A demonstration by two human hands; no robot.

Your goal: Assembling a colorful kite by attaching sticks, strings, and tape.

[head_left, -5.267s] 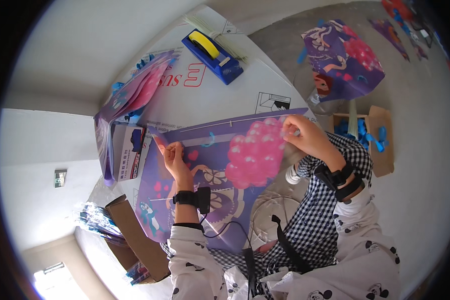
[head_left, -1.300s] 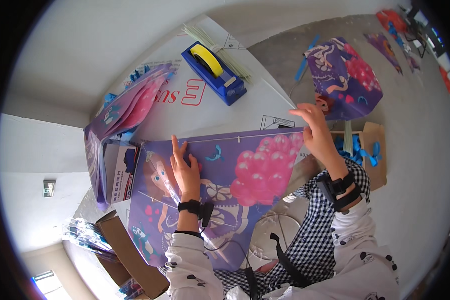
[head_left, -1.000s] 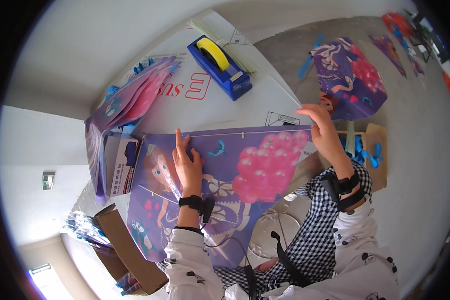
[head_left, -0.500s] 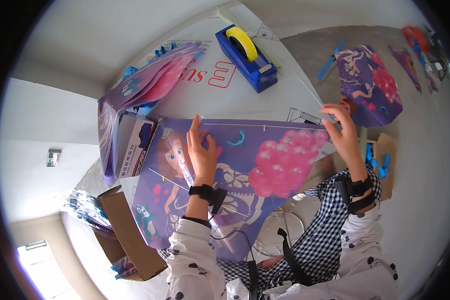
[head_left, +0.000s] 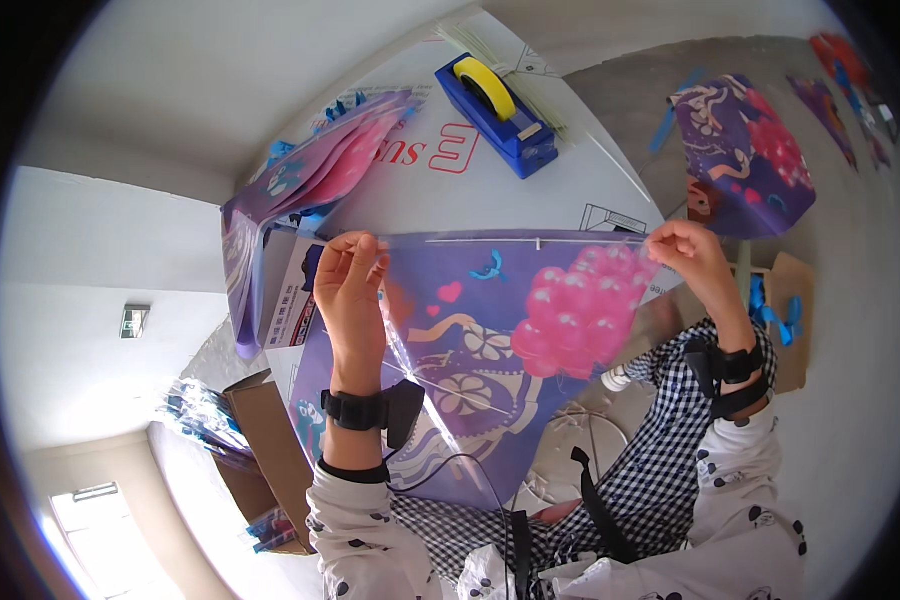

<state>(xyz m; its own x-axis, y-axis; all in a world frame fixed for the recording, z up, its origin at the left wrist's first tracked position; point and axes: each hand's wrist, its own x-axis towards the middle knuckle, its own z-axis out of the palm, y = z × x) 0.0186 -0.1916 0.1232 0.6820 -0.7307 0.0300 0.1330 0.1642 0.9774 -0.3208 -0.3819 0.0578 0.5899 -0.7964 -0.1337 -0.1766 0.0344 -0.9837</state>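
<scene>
Where my left hand (head_left: 350, 288) pinched: the purple sheet (head_left: 460, 360), toward the left of its upper edge.
Right hand (head_left: 698, 265): pinched its upper-right corner.
Sheet: stretched between them, partly over the bench (head_left: 400, 205).

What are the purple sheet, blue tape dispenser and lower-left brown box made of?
Purple sheet: thin plastic film or fabric, unclear; a bright streak suggests gloss. Blue tape dispenser: probably hard, smooth plastic, evenly coloured, crisp-edged. Brown box: likely matte cardboard, from its plain brown panels.

Purple sheet (head_left: 485, 310) printed with pink balloons (head_left: 582, 315), thin white rod (head_left: 480, 240) along its upper margin, overlapping the worktop's (head_left: 400, 205) near edge; lower tip apparently overhanging.
</scene>
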